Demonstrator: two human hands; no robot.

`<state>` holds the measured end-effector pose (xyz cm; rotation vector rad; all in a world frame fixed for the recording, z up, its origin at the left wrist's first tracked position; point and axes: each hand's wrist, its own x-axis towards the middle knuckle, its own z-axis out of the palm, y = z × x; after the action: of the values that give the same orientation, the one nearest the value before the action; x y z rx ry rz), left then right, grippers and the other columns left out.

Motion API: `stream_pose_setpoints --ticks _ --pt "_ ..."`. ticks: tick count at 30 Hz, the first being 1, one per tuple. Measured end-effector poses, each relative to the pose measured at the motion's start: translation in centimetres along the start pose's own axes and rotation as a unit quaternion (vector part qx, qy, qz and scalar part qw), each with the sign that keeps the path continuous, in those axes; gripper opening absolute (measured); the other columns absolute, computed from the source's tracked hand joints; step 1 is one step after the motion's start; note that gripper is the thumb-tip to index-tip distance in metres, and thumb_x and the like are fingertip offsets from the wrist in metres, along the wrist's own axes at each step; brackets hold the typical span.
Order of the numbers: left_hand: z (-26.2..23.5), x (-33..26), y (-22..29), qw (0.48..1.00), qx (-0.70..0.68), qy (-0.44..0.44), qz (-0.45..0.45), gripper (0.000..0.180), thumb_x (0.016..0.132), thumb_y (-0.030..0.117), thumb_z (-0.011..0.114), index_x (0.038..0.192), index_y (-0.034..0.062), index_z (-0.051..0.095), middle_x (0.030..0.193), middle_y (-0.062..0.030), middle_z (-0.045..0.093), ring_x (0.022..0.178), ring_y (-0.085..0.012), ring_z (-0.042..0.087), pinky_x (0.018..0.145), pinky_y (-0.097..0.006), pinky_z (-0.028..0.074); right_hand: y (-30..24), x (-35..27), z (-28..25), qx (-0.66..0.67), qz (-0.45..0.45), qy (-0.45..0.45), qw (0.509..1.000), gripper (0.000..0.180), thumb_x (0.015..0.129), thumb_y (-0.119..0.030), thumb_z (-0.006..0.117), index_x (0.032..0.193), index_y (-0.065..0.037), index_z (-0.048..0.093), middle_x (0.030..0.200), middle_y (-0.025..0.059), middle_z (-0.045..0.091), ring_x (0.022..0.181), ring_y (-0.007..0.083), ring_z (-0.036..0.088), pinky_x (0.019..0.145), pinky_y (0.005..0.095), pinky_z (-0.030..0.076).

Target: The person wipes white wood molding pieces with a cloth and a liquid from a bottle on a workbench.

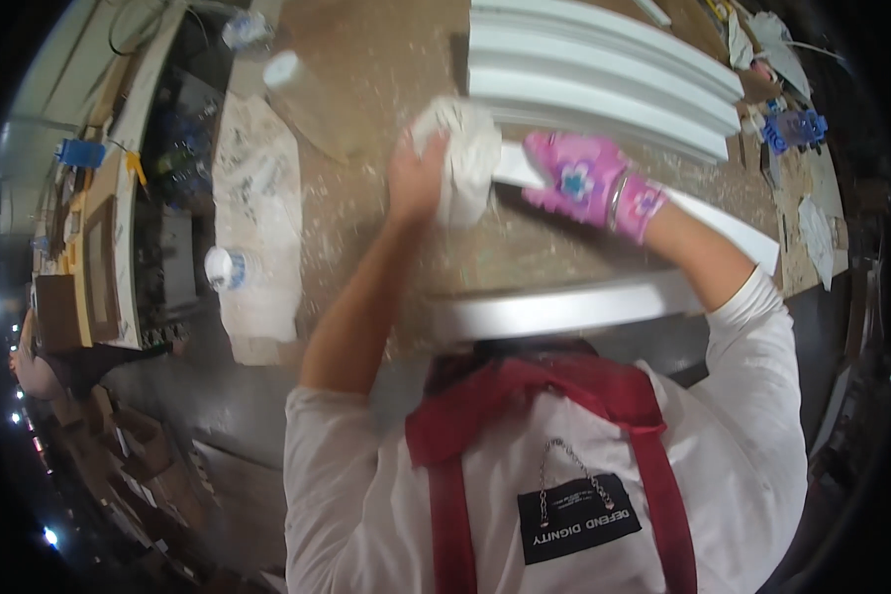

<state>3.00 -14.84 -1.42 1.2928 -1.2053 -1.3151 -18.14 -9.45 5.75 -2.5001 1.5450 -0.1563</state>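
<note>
On the dusty worktop (386, 59), left hand (416, 178) is clamping its grip on a white rag (460, 158); gloved right hand (589, 183) is gripping the white moulding strip (723, 223), pressing it down.

White rag (457, 158) is covering the left hand's (416, 178) fingers and one end of the white strip (723, 223); left bench clutter (99, 228) is blurring beyond telling.
</note>
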Motion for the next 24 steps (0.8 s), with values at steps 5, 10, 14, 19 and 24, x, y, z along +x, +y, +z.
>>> stream_pose_setpoints --ticks 5,10,14,19,24 --pt "-3.8 3.5 -2.3 0.999 -0.046 0.025 0.013 0.049 0.092 0.030 0.058 0.126 -0.0038 0.050 0.116 -0.0207 0.059 0.104 -0.0281 0.058 0.091 -0.036 0.046 3.6 -3.0 -2.4 0.221 0.038 -0.045 0.973 0.041 0.085 -0.040 0.068 0.094 -0.001 0.058 0.074 -0.0003 0.057 0.067 0.0138 0.056 0.060 0.0285 0.048" --pt "-3.9 0.1 3.5 0.879 0.376 -0.060 0.287 0.039 0.092 0.025 0.058 0.121 -0.0005 0.057 0.121 -0.0170 0.059 0.111 -0.0279 0.057 0.095 -0.035 0.043 5.6 -5.2 -4.9 0.620 0.082 -0.296 0.722 0.048 0.093 -0.042 0.053 0.120 -0.003 0.056 0.081 0.0027 0.062 0.067 0.0059 0.056 0.059 0.0193 0.045" --pt "-1.6 -2.2 9.8 0.960 0.176 -0.129 0.174 0.033 0.093 0.023 0.056 0.116 -0.0007 0.061 0.112 -0.0148 0.064 0.105 -0.0245 0.061 0.091 -0.033 0.045 4.8 -5.9 -4.8 0.698 0.194 -0.344 0.598 0.058 0.095 -0.047 0.047 0.122 0.004 0.053 0.083 0.0085 0.067 0.069 0.0094 0.063 0.056 0.0207 0.050" --pt "0.3 -4.7 12.9 0.811 0.382 -0.382 0.224 0.038 0.095 0.032 0.053 0.112 0.0003 0.063 0.092 -0.0171 0.067 0.086 -0.0244 0.064 0.079 -0.033 0.049 0.8 -5.8 -5.5 0.663 0.189 -0.382 0.615 0.061 0.094 -0.050 0.049 0.120 0.005 0.055 0.078 0.0087 0.066 0.068 0.0115 0.063 0.057 0.0225 0.051" --pt "-1.6 -6.3 12.4 0.755 0.387 -0.505 0.159 0.038 0.095 0.038 0.052 0.106 0.0034 0.064 0.073 -0.0172 0.059 0.070 -0.0323 0.057 0.069 -0.038 0.046 1.4 -7.9 -5.0 0.553 0.118 -0.434 0.701 0.051 0.091 -0.039 0.054 0.123 0.001 0.054 0.096 0.0088 0.065 0.079 0.0125 0.062 0.068 0.0277 0.052"
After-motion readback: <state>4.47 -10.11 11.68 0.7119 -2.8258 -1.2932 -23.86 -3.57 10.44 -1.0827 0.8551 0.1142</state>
